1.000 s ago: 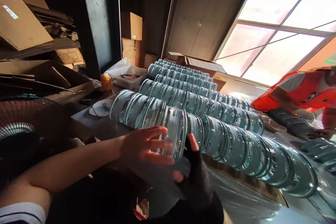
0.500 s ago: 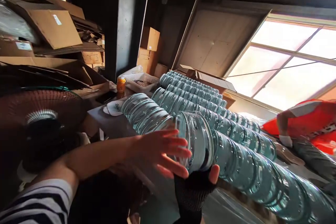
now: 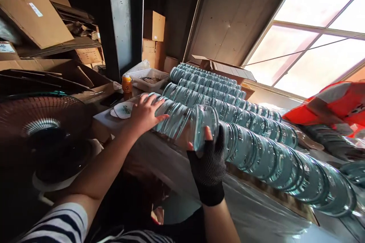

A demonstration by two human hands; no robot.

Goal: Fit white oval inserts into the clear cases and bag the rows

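Handling one glass jar (image 3: 204,115) at the near row of glassware (image 3: 265,159).

Arrangement is judged largely complete: further rows (image 3: 216,102) lie lined up beyond the near row, and glassware flanks the jar on both sides; what is left cannot be told from this view. The jar sits within the near row, toward its left end, slightly proud of its neighbours. The right hand (image 3: 209,163) (black glove, some fingertips bare) grasps it from the row's near side. The left hand (image 3: 145,114), bare and unclenched, lies spread over the row's left end, touching glass. Printed white discs (image 3: 124,110) lie just left of that end.
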